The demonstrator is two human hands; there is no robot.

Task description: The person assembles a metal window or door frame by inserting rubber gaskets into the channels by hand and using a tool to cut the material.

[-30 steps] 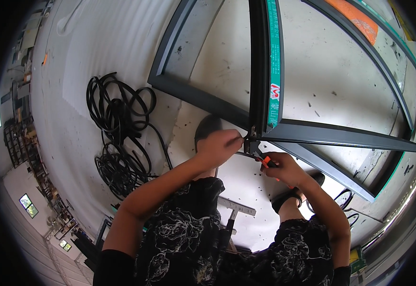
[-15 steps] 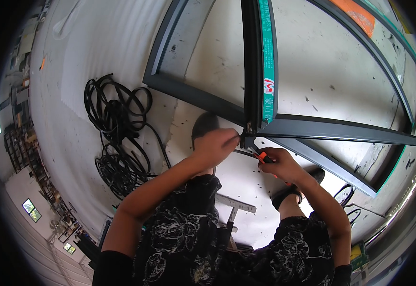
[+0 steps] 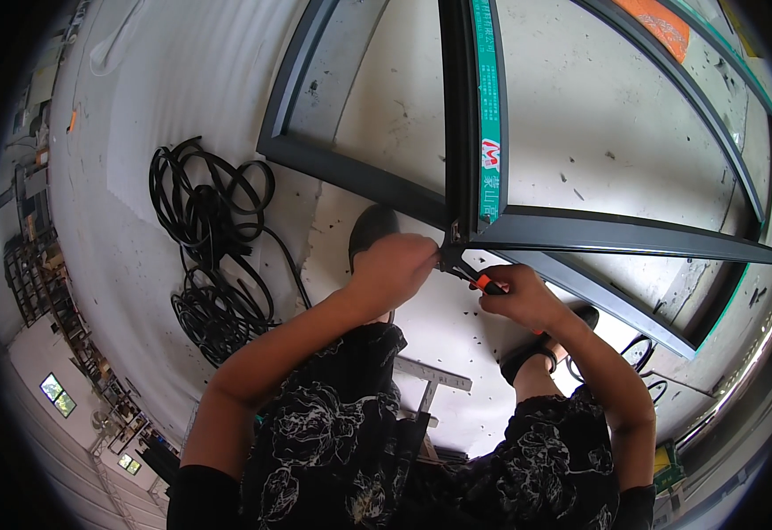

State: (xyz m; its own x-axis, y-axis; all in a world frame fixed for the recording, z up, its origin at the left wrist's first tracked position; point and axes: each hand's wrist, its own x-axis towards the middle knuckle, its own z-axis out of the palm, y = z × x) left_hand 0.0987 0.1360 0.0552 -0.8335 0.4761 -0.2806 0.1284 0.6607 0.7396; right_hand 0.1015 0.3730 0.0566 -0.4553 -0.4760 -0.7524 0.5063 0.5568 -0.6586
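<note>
A dark grey metal frame (image 3: 616,233) lies in front of me, with a green-taped bar (image 3: 489,106) running away from its near corner. My left hand (image 3: 395,272) is closed at that corner, its fingertips pinching the end of what looks like a black rubber strip; the fingers hide most of it. From the right, my right hand (image 3: 524,299) grips black-and-orange hand shears (image 3: 486,283). Their dark jaws reach up to the corner, beside my left fingertips. Whether the blades are touching the strip cannot be made out.
Loose coils of black strip (image 3: 213,221) lie on the white floor covering to the left. My shoes (image 3: 373,234) stand close under the frame. A metal square-like bar (image 3: 434,373) lies between my legs. Orange material (image 3: 655,25) shows at the far right.
The shears have come up and left, their jaws now right at the frame corner by my left fingertips. My left hand stays pinched there. The whole view has shifted slightly.
</note>
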